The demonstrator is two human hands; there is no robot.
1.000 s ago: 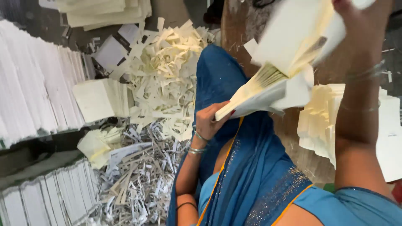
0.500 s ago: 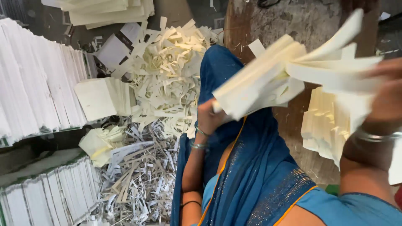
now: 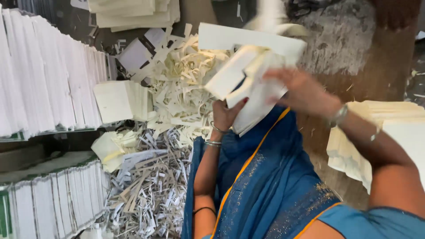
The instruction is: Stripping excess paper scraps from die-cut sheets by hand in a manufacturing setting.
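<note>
A seated worker's left hand [image 3: 226, 116] grips the lower edge of a cream paper bundle [image 3: 248, 84] held over the lap, while the right hand [image 3: 299, 90] presses closed on its top. Fanned sheets could slip loose into the paper trimmings [image 3: 186, 84] heaped just beyond.

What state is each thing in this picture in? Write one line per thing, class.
Left hand: gripping the sheaf from below.
Right hand: pressed on the sheaf's top, blurred.
Sheaf of cream sheets: held up, fanned open.
Paper trimmings: loose, heaped.
Small cream stack: lying flat, slightly fanned.
White bundles: standing on edge, packed in rows.
</note>
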